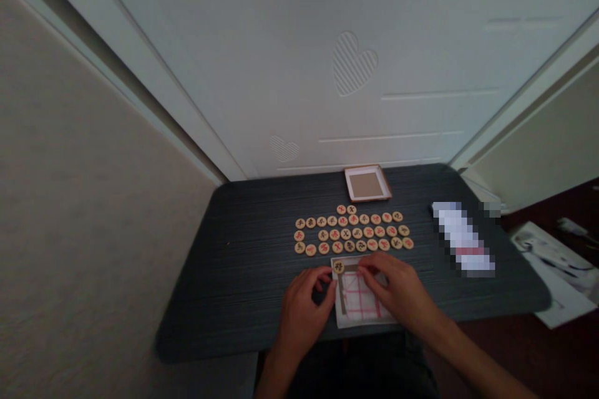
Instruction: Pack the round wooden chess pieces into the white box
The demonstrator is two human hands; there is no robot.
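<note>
A shallow white box point(344, 322) sits at the table's near edge. Inside it lies a folded translucent sheet with pink grid lines point(359, 299), and one round Chinese chess piece point(339, 267) rests in its far left corner. My left hand point(304, 302) is at the box's left side, fingers curved, thumb and index finger apart near the rim. Over the box's far part, my right hand point(397, 287) has its fingertips close together just right of that piece; whatever they hold is hidden. Beyond the box, wooden Chinese chess pieces point(345, 234) with red or black characters lie in rows.
A box lid point(367, 186), open side up, lies at the back of the dark table point(234, 280). A blurred-out whitish item point(463, 238) is on the right. A white door with heart reliefs point(353, 63) stands behind; papers point(556, 280) lie lower right.
</note>
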